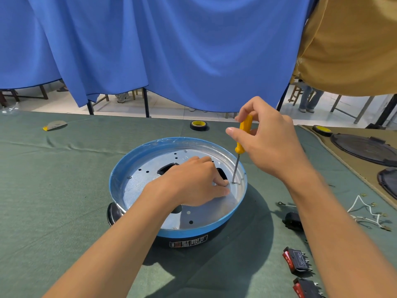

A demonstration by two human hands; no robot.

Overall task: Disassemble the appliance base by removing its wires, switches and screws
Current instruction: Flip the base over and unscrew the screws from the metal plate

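A blue curtain (171, 50) hangs behind the green-covered table (53, 190). The appliance base (171, 139), round with a blue rim and a silver inner plate, sits at the table's centre. The left hand (193, 181) rests on the plate with its fingers bent down beside the 3 o'clock edge; whether they pinch anything cannot be told. The right hand (268, 143) grips the handle of a yellow screwdriver (240, 147), held nearly upright, tip set on a screw (233, 182) at the plate's 3 o'clock. White wires (365, 211) lie at 3 o'clock from the base, two red rocker switches (297, 262) at 4 o'clock, a tape roll (199, 125) at 12 o'clock.
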